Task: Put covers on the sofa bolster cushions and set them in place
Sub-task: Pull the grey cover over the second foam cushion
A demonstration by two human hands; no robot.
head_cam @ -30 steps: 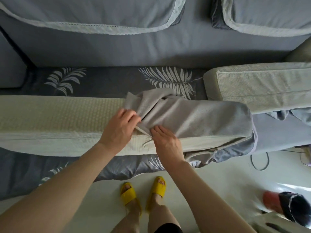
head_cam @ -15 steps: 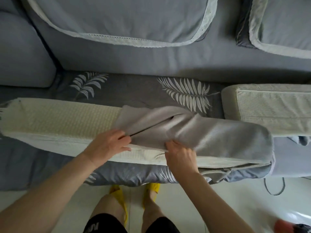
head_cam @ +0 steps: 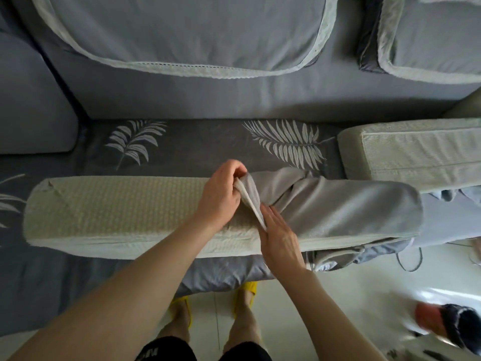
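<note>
A long pale-green bolster cushion [head_cam: 117, 204] lies across the sofa seat in front of me. A grey cover [head_cam: 338, 207] is pulled over its right half, bunched in folds at the middle. My left hand [head_cam: 221, 196] is shut on the cover's open edge at the top of the bolster. My right hand [head_cam: 278, 235] lies on the front side of that edge, fingers flat against the cover's rim. A second bare bolster cushion [head_cam: 416, 152] lies at the right, behind the first.
The sofa seat [head_cam: 208, 142] has a dark leaf-print cover. Two grey back cushions [head_cam: 187, 35] lean behind it, and an armrest [head_cam: 28, 100] stands at the left. Loose grey fabric [head_cam: 351, 256] hangs off the seat's front. A small dark and red object [head_cam: 447, 324] lies on the floor.
My left hand has moved up and right to pinch the cover's edge at the top. My right hand stays at the front edge. The view has shifted slightly.
</note>
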